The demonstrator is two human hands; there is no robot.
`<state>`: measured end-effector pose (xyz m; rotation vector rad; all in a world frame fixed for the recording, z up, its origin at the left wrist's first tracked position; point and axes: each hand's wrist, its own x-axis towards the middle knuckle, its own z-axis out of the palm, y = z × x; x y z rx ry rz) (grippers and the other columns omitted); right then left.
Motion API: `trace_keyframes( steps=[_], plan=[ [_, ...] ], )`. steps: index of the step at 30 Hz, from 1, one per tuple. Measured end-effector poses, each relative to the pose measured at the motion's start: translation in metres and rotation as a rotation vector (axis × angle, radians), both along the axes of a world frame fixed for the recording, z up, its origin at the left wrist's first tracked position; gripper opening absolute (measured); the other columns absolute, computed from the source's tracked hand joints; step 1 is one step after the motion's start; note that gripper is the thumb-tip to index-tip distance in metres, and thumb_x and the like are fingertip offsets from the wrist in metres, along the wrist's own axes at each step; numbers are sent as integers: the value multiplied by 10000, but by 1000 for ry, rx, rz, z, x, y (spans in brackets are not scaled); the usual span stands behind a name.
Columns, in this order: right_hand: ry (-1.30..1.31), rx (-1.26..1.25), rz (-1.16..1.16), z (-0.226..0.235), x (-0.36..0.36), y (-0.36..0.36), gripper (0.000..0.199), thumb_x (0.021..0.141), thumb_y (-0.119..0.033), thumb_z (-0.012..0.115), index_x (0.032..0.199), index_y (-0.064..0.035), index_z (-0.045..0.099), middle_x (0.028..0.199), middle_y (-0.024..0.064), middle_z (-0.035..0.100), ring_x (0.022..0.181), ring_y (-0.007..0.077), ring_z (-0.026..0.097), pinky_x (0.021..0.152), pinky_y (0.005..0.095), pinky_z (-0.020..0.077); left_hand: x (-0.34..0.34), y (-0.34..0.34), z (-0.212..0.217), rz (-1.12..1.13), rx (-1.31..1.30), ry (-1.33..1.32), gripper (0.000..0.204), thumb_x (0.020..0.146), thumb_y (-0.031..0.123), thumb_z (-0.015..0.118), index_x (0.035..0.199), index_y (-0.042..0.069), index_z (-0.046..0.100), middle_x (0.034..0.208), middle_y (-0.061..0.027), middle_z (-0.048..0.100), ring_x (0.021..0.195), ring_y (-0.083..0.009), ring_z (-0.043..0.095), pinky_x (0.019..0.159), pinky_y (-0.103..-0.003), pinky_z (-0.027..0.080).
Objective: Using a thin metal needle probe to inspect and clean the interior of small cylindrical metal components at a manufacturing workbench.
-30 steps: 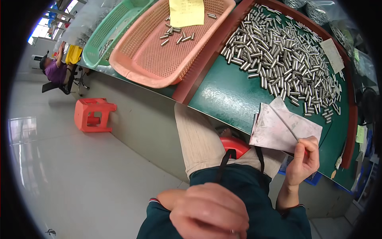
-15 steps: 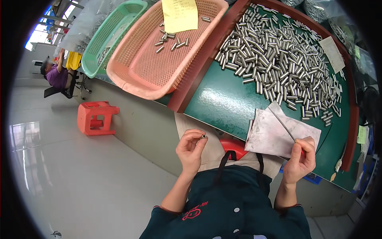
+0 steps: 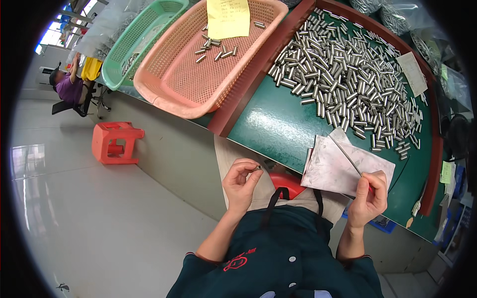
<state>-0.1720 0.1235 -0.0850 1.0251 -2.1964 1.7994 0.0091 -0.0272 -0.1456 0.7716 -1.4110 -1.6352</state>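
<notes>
Metal cylinder (image 3: 259, 168) — pinched between thumb and fingertips of the left hand (image 3: 242, 184), just off the near edge of the green table (image 3: 263, 121). The right hand (image 3: 369, 194) grips a red-handled rod (image 3: 346, 156) — its shaft slanting over pale sheets (image 3: 323, 170).

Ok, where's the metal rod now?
In the head view, right of centre: the metal rod is in the right hand, over the pale sheets at the edge of the green table.

Green bench (image 3: 266, 124): heaped metal cylinders (image 3: 343, 82), pink basket (image 3: 171, 105), stained sheets (image 3: 330, 171), seemingly paper.
</notes>
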Motion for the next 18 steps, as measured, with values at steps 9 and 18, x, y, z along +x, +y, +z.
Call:
trace_keyframes(
  steps=[9, 18],
  plan=[
    [113, 116, 147, 18, 7, -1, 144, 626, 81, 632, 740, 10, 583, 606, 46, 478, 525, 147, 398, 474, 243, 298, 2, 1, 1, -8, -4, 26, 196, 707, -153, 567, 856, -31, 531, 902, -97, 500, 808, -142, 521, 729, -240, 452],
    [287, 214, 469, 28, 25, -24, 186, 548, 19, 685, 706, -32, 602, 577, 39, 464, 514, 206, 417, 502, 304, 304, 3, 2, 4, -42, -44, 48, 212, 695, -159, 570, 847, -18, 528, 907, -98, 499, 831, -147, 508, 741, -248, 447]
  ],
)
